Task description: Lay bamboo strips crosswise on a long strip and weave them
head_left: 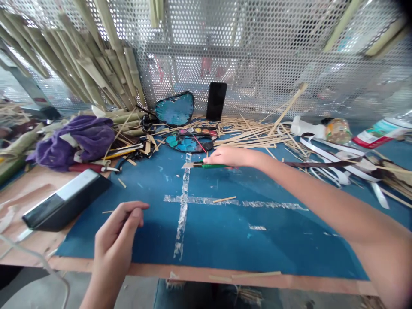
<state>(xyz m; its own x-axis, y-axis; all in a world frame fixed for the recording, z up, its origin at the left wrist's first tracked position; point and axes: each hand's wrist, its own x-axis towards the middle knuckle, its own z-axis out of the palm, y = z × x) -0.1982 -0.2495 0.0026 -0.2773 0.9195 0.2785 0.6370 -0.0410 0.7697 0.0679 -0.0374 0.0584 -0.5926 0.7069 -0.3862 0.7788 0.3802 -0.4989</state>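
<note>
My right hand (pixel 225 156) reaches across the blue mat (pixel 212 244) and grips a green-handled utility knife (pixel 212 165). Its blade points left, over the upper end of a strip of worn clear tape (pixel 182 214). Loosely curled, my left hand (pixel 117 227) hovers near the mat's left front with thumb and index finger close together; nothing shows in it. A short bamboo sliver (pixel 224 199) lies on the crossing tape strip (pixel 270 204). Just beyond the knife sits a paint-stained palette (pixel 180 142).
Thin bamboo strips (pixel 247 128) are heaped along the perforated metal panel (pixel 257 64), where a phone (pixel 216 101) leans. At left are a purple cloth (pixel 75 139), a dark box (pixel 66 201) and bamboo poles (pixel 93 64). White ribbon (pixel 337 154) and a bottle (pixel 383 131) occupy the right.
</note>
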